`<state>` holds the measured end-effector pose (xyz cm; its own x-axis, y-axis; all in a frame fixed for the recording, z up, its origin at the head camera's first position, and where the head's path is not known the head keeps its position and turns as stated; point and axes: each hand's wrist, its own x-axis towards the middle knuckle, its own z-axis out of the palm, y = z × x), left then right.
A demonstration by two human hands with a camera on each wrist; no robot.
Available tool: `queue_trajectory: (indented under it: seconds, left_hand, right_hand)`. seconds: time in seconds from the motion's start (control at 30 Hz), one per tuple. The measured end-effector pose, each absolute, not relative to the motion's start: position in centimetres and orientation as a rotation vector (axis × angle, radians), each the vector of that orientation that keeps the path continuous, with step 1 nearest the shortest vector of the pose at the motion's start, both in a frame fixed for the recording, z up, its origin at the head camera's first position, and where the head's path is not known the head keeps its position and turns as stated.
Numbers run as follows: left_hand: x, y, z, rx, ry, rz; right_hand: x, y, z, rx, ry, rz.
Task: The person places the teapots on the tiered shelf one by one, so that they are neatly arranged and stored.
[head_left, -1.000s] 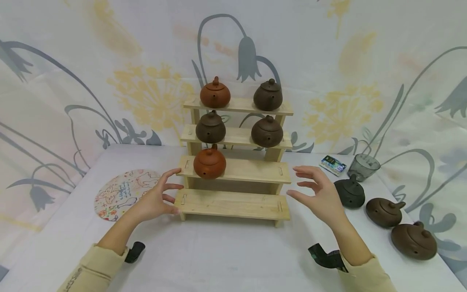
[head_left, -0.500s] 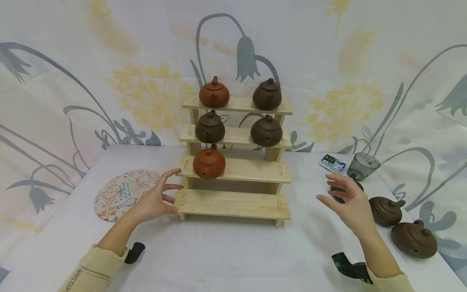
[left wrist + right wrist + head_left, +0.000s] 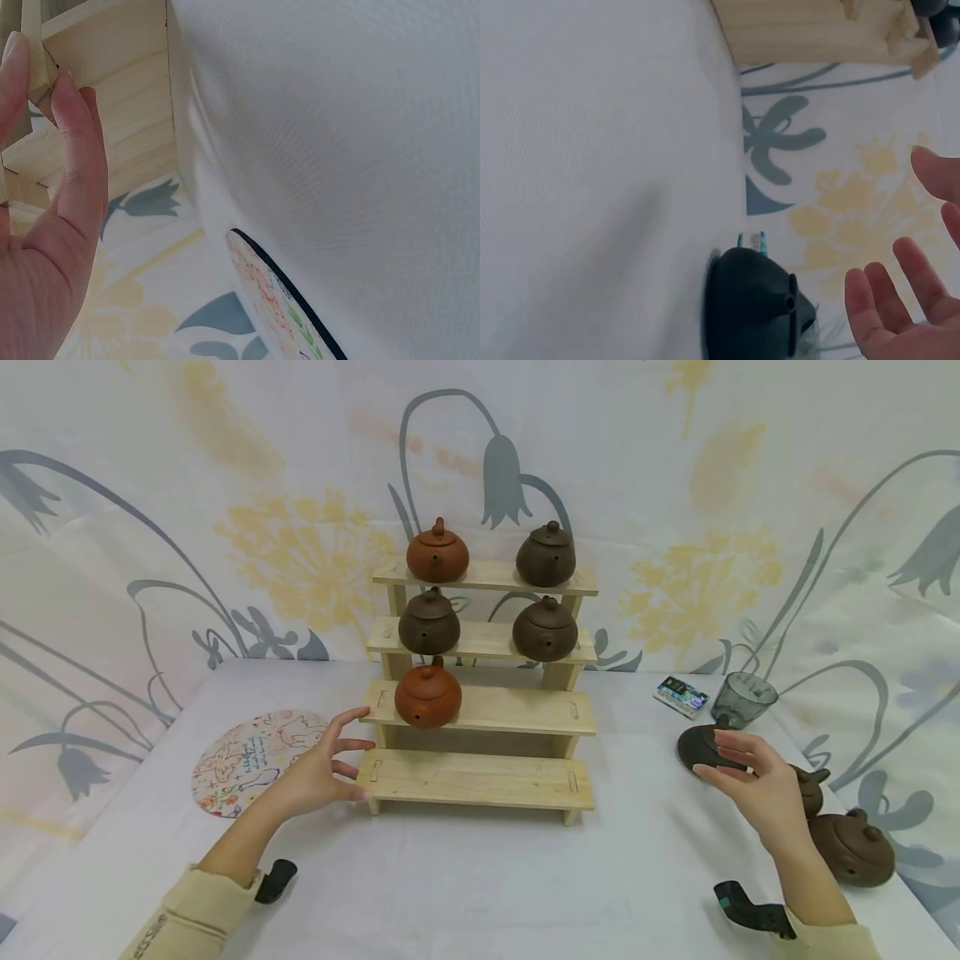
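My left hand [image 3: 318, 772] holds the left end of a stepped wooden display shelf [image 3: 480, 781], fingers and thumb bent against the board ends. In the left wrist view the fingers [image 3: 79, 142] lie about a board's end. My right hand [image 3: 765, 789] is over the right side of the table, fingers parted and loosely bent, holding nothing. Just beyond its fingertips sits a black teapot [image 3: 696, 746], partly hidden by them; in the right wrist view this teapot [image 3: 742, 307] is apart from the fingers. A reddish teapot [image 3: 427, 697] stands at the left of the second tier from below.
Higher tiers carry an orange-brown teapot [image 3: 437, 557] and several dark brown teapots [image 3: 545, 631]. At right are two brown teapots, the nearer one [image 3: 851, 852] plain to see, a grey glass [image 3: 744, 697] and a small colourful packet [image 3: 681, 696]. A round patterned mat [image 3: 251, 760] lies left.
My right hand has moved rightward, away from the shelf's right end, to beside the black teapot. The left hand stays at the shelf.
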<state>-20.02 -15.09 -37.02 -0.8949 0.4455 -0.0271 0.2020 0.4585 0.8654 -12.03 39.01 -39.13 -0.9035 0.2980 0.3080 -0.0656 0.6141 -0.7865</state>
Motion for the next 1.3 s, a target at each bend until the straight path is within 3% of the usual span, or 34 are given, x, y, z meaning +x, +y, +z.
queue_trajectory:
  seconds: [0.3,0.6,1.3]
  left_hand:
    - [-20.2,-15.2,-37.2,0.566,2.462,1.405]
    - [-20.2,-15.2,-37.2,0.537,2.48,1.383]
    - [-20.1,-15.2,-37.3,0.554,2.461,1.403]
  right_hand:
    - [-14.4,43.9,-42.2,-0.349,-2.459,1.172]
    - [-14.2,41.5,-37.8,-0.369,-2.583,1.294]
    - [-15.9,37.8,-38.3,-0.107,-2.977,1.386]
